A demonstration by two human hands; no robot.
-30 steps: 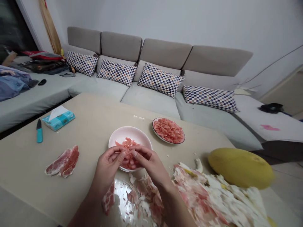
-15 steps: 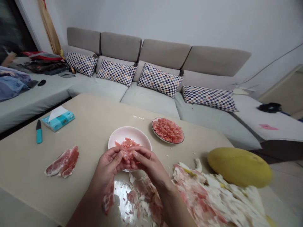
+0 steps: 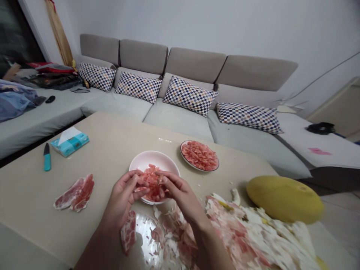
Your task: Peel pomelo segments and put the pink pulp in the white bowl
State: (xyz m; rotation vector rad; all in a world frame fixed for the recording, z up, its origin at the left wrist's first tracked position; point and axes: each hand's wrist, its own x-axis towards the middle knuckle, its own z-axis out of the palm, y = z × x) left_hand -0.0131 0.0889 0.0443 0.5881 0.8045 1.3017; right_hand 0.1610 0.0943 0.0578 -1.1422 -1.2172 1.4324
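Note:
Over the near side of a white bowl [image 3: 137, 161], my left hand [image 3: 126, 191] and my right hand [image 3: 178, 191] face each other, fingertips a short way apart. Both hands have thumb and fingers pinched on small bits of pink pomelo flesh, partly hidden by the fingers. Loose pomelo flesh [image 3: 153, 178] lies in the bowl below them. Beside my left wrist is a pomelo segment [image 3: 128, 232] on the table. Two more peeled segments [image 3: 75, 193] rest to the left.
Behind the bowl stands a dark-rimmed plate [image 3: 199, 155] heaped with pomelo flesh. A whole yellow pomelo [image 3: 285, 198] and a pile of peel and membrane [image 3: 253, 232] occupy the right. Far left are a teal-handled knife [image 3: 47, 157] and a tissue pack [image 3: 70, 142]. A sofa [image 3: 174, 112] stands beyond.
My hands have drawn slightly apart, and the pomelo flesh held between them has come apart. More of the flesh in the bowl shows between the fingers.

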